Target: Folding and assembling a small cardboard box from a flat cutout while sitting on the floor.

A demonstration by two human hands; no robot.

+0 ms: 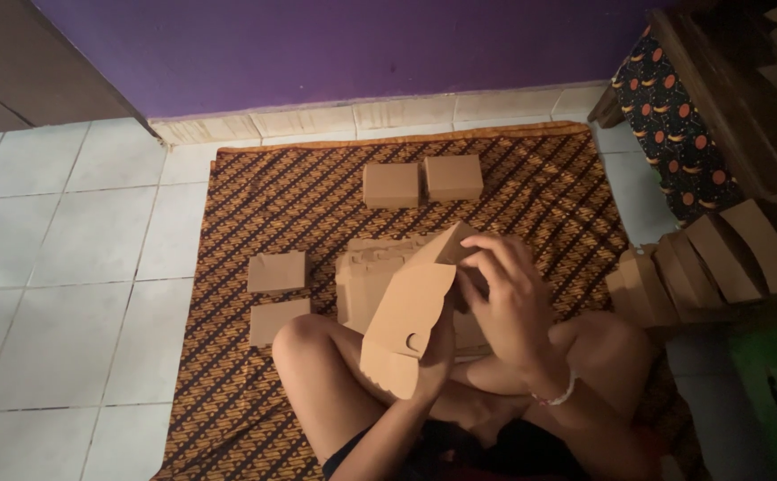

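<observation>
**Folding a cardboard box blank over crossed legs**

Gripping a partly folded cardboard box blank (411,312) with both hands, just above the lap. Left hand (433,361) reaching up from below, mostly hidden behind the cardboard, fingers closed on the near lower part of the blank beside a small half-round cut-out. Right hand (504,298) curling over the far top edge, fingers bent and pressing on a raised flap, a pale beaded bracelet (556,396) circling that wrist. Holding the blank tilted, one panel facing left, its scalloped edge pointing down toward the left knee.

Lying directly behind the blank, on the patterned mat (273,410), a stack of flat unfolded blanks (366,272), partly covered by the held piece. Sitting to the left of the stack, two closed brown boxes, one farther (277,272) and one nearer (277,319), the nearer one just beside the left knee. Standing farther off, near the mat's far edge, another pair of closed boxes (422,181) touching side by side.

Leaning at the right, off the mat, a slanted row of finished boxes (718,263) against dark wooden furniture draped with a spotted cloth (674,125). Spreading around the mat, pale floor tiles (59,267); rising beyond, a purple wall (335,44).
</observation>
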